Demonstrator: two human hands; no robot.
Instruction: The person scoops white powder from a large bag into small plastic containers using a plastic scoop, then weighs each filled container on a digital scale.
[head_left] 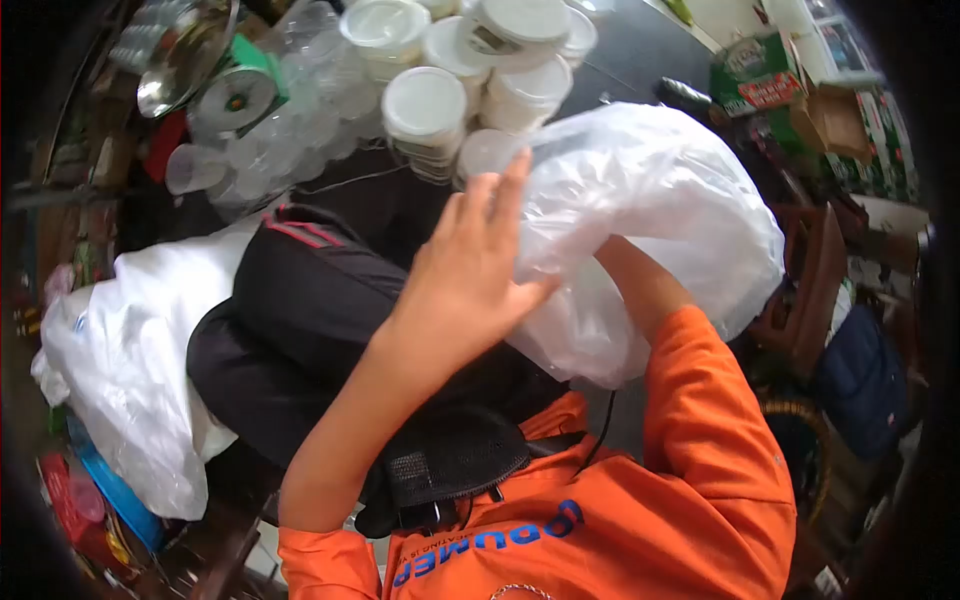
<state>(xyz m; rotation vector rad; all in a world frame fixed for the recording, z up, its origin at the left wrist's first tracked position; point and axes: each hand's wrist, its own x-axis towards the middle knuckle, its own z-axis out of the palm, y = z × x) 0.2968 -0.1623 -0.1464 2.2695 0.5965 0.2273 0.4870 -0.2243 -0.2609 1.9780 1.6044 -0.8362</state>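
Observation:
A large, puffed-out translucent plastic bag [690, 165] stands open in front of me, right of centre. My left hand [475, 255] is at the bag's left side, its fingers apart and its palm towards the plastic, holding nothing. My right forearm reaches into the bag's mouth, and the hand itself is hidden inside. Behind my left hand are stacks of round, lidded white tubs [425, 105]. A small scale with a display [490, 42] stands among the tubs, partly under a white lid or tub.
Clear plastic cups [270, 150] lie at the upper left beside a green dial scale [235, 98]. A white sack [150, 350] is at the left. Green boxes [755, 75] and an open brown carton [835, 120] are at the upper right, above a wooden chair [808, 285].

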